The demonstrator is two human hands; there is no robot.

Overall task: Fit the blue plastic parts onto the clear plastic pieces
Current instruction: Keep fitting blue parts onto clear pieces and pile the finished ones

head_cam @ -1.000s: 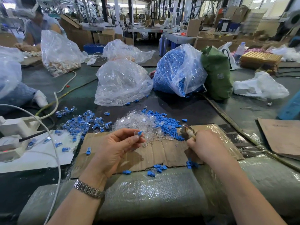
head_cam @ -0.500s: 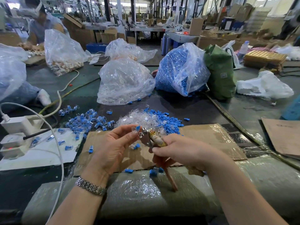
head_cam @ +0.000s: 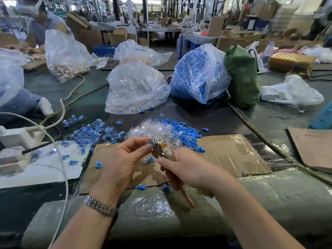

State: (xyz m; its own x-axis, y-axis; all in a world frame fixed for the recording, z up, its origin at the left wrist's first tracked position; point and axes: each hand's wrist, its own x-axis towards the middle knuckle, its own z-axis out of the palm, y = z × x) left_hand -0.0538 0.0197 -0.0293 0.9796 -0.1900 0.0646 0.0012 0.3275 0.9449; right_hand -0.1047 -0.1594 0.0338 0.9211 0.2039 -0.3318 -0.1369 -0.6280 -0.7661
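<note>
Blue plastic part (head_cam: 152, 141), small, pinched at pliers (head_cam: 158, 149)

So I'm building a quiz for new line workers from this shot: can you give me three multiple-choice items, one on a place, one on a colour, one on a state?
1. Where does the big bag of blue parts stand?
A. Right of the bag of clear pieces
B. On the cardboard sheet
C. In the person's lap

2. What colour is the small part at the left hand's fingertips?
A. Red
B. Blue
C. Yellow

3. What is the right hand doing?
A. Lying flat on the table
B. Reaching into a bag
C. Gripping the pliers

Answers:
1 A, the blue-filled bag sits beside the clear-filled one, on its right.
2 B, a blue piece shows between the left hand's fingers, at the tool's tip.
3 C, its fingers curl round the handles, with the tool's head at the small part.
</note>
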